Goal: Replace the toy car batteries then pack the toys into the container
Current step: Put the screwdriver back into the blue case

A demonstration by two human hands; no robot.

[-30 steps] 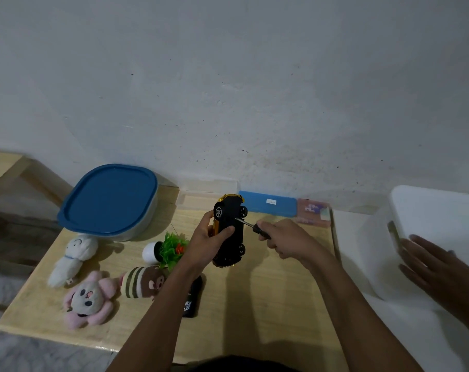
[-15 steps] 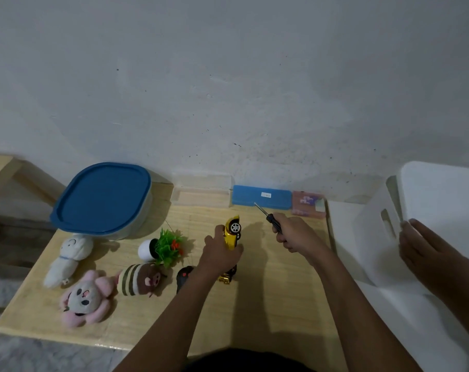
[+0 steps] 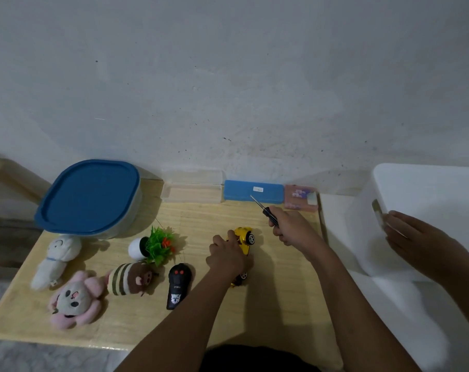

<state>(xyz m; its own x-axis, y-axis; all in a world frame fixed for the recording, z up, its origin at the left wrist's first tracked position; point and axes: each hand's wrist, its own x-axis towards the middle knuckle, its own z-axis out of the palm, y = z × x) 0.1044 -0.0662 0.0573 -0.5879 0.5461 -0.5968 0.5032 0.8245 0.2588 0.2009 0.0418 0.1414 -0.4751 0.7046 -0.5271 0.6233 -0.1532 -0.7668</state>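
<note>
Wooden table (image 3: 276, 304) against a grey wall carries all items. To its right stands a white bin (image 3: 426, 210), the largest vessel; its interior is not visible, and a third hand (image 3: 421, 242) from the right edge rests flat on its side by the handle slot, fingers extended together. At the table's rear left sits a container (image 3: 120, 224) closed by a blue lid (image 3: 89, 196); its contents cannot be seen. Along the rear edge lie a clear tray (image 3: 193, 190), a blue case (image 3: 253, 190) and a small pink box (image 3: 300, 197), in that order left to right, the case closed. Front left are three plush toys: white (image 3: 57, 257), pink (image 3: 73, 299) and striped brown (image 3: 131, 279). A potted plant (image 3: 152, 245) lies tipped on its side behind the striped one. A black remote (image 3: 178, 284) lies beside the left forearm. The yellow car (image 3: 244, 238) rests on the table at centre, on its side with wheels facing right; the left hand (image 3: 228, 257) covers it, fingers curled over the body. The right hand (image 3: 292, 228), just right of the car and above the table, is fisted around a screwdriver (image 3: 265, 212), whose tip points toward the blue case.
</note>
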